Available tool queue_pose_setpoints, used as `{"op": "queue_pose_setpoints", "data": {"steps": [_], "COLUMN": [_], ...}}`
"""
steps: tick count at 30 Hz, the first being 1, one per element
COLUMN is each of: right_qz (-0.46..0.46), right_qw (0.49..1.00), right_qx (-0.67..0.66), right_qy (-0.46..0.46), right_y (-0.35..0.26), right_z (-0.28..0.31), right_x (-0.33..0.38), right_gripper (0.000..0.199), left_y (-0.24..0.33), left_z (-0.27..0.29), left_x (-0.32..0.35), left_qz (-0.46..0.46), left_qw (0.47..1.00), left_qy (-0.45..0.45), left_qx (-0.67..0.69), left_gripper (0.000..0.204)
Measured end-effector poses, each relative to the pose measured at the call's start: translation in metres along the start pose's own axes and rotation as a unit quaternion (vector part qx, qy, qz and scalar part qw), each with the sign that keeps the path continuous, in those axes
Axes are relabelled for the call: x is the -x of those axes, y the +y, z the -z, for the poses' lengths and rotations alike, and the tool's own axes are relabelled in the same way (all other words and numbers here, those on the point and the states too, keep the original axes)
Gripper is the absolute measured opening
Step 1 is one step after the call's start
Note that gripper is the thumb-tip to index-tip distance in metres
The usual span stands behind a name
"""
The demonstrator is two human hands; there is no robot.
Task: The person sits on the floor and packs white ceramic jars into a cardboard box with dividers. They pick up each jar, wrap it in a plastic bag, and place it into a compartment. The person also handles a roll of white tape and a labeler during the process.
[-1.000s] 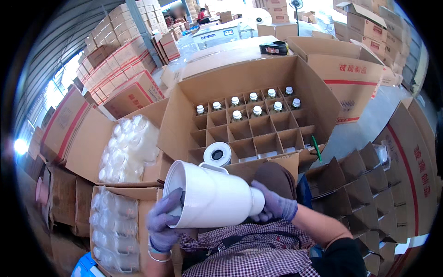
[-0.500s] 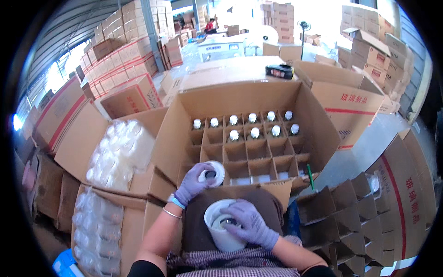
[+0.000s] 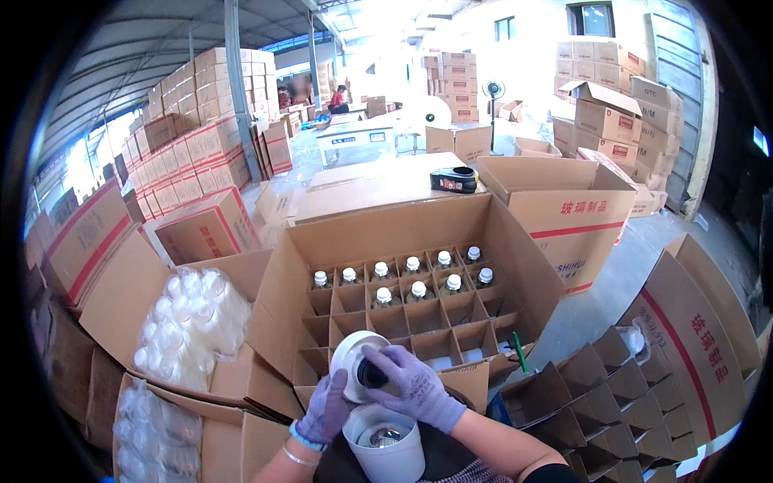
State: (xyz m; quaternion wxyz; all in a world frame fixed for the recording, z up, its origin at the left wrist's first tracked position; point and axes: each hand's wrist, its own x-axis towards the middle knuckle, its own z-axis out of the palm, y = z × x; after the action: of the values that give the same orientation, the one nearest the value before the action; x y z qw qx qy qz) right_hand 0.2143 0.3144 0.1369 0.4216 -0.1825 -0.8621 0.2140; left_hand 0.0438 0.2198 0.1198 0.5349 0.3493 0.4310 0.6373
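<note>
My left hand [image 3: 326,410] in a purple glove holds a white round lid [image 3: 352,364] from below, just above the near edge of an open cardboard box [image 3: 419,225]. Purple-gloved too, my right hand [image 3: 412,386] rests its fingers on the lid's dark centre. A white cylindrical container [image 3: 386,443] stands open on my lap below both hands, with a shiny thing inside. The box's cardboard grid holds several white-capped glass bottles [image 3: 411,278] in its two far rows; the near cells show no bottles.
A plastic-wrapped pack of white-capped bottles [image 3: 189,326] lies in a box at left, another pack [image 3: 153,435] below it. Cardboard divider grids [image 3: 620,394] sit at right. A tape dispenser [image 3: 455,179] rests on a closed carton. Stacked cartons surround; a person [image 3: 338,98] works far back.
The white container went from tilted in both hands to standing upright on my lap. Both hands have risen to the white lid, which now sits held at the box's near edge.
</note>
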Motion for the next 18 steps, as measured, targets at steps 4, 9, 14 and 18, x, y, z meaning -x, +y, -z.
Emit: {"op": "queue_pose_setpoints", "data": {"steps": [4,9,14,18], "right_qz": [-0.062,-0.152,-0.031,-0.121], "right_qw": [0.997,0.967,0.995,0.946], "right_qx": [-0.034,-0.202,-0.066,-0.296], "right_qy": [-0.013,-0.013,-0.071,-0.05], "right_y": [-0.021,-0.037,-0.066,-0.033], "right_z": [0.016,0.02,0.046,0.023], "right_x": [-0.013,-0.002,0.009,0.015], "right_gripper": [0.047,0.049,0.065,0.042], "left_y": [0.017,-0.007,0.009,0.013], "left_z": [-0.028,-0.039,-0.035,-0.064], "left_x": [0.037,0.056,0.075,0.069], "left_qz": [-0.008,-0.255,-0.146,-0.499], "left_qw": [0.986,0.919,0.975,0.601], "left_qy": [0.039,0.083,0.066,0.056], "left_qx": [-0.161,-0.288,-0.155,-0.622], "left_gripper": [0.045,0.054,0.067,0.07]}}
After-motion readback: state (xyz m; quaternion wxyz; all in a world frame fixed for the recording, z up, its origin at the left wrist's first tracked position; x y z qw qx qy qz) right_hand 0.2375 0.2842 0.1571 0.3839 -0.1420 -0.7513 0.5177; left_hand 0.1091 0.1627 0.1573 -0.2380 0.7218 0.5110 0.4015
